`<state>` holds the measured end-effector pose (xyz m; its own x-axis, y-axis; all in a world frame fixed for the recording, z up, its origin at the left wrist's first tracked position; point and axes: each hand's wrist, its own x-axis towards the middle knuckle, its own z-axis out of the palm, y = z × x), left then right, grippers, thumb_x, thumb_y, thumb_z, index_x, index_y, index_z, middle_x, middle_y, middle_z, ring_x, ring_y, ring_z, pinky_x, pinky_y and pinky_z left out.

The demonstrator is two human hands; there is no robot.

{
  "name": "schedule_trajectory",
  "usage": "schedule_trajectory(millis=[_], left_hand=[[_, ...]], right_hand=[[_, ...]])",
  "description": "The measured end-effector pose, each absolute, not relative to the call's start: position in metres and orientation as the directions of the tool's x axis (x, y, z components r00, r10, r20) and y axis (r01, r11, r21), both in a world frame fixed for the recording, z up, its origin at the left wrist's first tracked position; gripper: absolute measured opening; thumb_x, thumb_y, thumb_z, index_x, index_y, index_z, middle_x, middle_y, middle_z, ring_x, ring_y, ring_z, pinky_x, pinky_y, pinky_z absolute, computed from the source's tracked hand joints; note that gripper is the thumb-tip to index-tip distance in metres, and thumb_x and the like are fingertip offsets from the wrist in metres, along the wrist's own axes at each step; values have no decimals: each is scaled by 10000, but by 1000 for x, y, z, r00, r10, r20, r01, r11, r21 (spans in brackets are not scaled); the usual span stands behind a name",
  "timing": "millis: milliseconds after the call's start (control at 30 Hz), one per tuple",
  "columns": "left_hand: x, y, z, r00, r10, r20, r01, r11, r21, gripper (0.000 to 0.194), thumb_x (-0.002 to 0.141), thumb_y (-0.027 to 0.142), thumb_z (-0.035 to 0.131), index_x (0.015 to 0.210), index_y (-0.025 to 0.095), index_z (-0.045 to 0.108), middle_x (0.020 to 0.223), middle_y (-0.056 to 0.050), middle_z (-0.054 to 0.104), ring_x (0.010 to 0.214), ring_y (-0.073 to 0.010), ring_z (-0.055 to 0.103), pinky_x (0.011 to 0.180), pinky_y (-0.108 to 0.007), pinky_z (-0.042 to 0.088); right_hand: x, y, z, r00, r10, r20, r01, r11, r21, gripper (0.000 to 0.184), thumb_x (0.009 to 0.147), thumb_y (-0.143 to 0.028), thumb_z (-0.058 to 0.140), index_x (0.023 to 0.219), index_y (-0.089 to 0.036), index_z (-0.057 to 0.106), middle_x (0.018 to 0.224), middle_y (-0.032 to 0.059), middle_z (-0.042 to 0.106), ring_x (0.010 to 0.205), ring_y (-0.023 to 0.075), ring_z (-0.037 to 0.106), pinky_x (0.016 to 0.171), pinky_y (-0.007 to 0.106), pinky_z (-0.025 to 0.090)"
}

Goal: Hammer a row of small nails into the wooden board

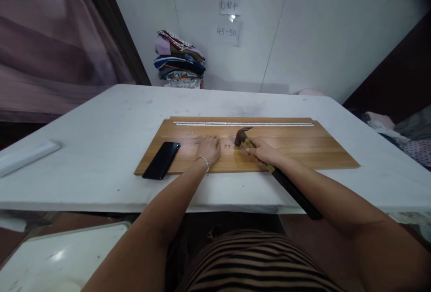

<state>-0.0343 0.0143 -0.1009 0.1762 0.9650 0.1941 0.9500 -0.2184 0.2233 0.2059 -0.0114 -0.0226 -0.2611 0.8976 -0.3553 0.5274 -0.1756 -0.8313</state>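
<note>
My right hand (264, 151) grips a claw hammer (241, 137) partway up its handle, with the black end of the handle reaching back past the table edge. The hammer's striking face is just above or on a small nail (234, 146); I cannot tell whether they touch. To the left of it, a couple of short nails (227, 146) stand upright in the wooden board (303, 150). My left hand (209, 148), with a bracelet at the wrist, rests on the board, fingers lying low. Several loose nails (198, 139) lie beside its fingers, some partly hidden.
A black phone (161, 160) lies across the board's left front corner. Along the back of the board run long white strips (242, 124). A white table (101, 148) carries the board, with a white roll (30, 156) at far left. Folded clothes (180, 61) are stacked by the wall.
</note>
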Motion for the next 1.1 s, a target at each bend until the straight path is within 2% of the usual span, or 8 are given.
schedule_trajectory(millis=[233, 333, 467, 833, 1100], left_hand=[[-34, 15, -103, 165, 967, 194, 950, -208, 232, 263, 1036, 191, 486, 1024, 190, 749, 1210, -143, 766, 1206, -280, 669, 1096, -409, 494], [-35, 15, -103, 168, 967, 192, 949, -211, 232, 256, 1031, 193, 495, 1034, 193, 751, 1225, -141, 766, 1216, -281, 665, 1099, -411, 494], [-35, 15, -102, 175, 966, 188, 949, -217, 229, 261, 1025, 185, 490, 1033, 177, 751, 1214, -159, 762, 1213, -290, 664, 1096, -419, 494], [-34, 13, -103, 116, 972, 203, 958, -164, 235, 250, 1023, 219, 504, 1068, 182, 747, 1209, -161, 760, 1203, -311, 661, 1088, -454, 488], [-34, 16, -100, 146, 974, 175, 957, -184, 224, 304, 1059, 236, 472, 963, 178, 755, 1127, -162, 769, 1158, -308, 675, 1040, -441, 503]], right_hand=[[207, -7, -19, -235, 909, -343, 596, -144, -790, 108, 959, -133, 612, 924, -217, 556, 565, -74, 522, 407, 84, 436, 395, 196, 308], [207, -7, -22, -255, 906, -338, 569, -142, -810, 134, 949, -106, 597, 911, -221, 540, 600, -69, 539, 415, 82, 450, 399, 198, 337], [206, -9, -24, -264, 898, -352, 541, -165, -825, 134, 963, -109, 566, 916, -229, 530, 604, -73, 524, 398, 81, 425, 375, 204, 315], [204, -6, -23, -251, 907, -338, 554, -152, -819, 138, 925, -112, 626, 921, -224, 547, 589, -76, 523, 412, 85, 437, 393, 197, 329], [204, -11, -18, -248, 897, -366, 558, -176, -811, 135, 974, -115, 558, 912, -231, 529, 563, -86, 480, 400, 89, 426, 381, 203, 330]])
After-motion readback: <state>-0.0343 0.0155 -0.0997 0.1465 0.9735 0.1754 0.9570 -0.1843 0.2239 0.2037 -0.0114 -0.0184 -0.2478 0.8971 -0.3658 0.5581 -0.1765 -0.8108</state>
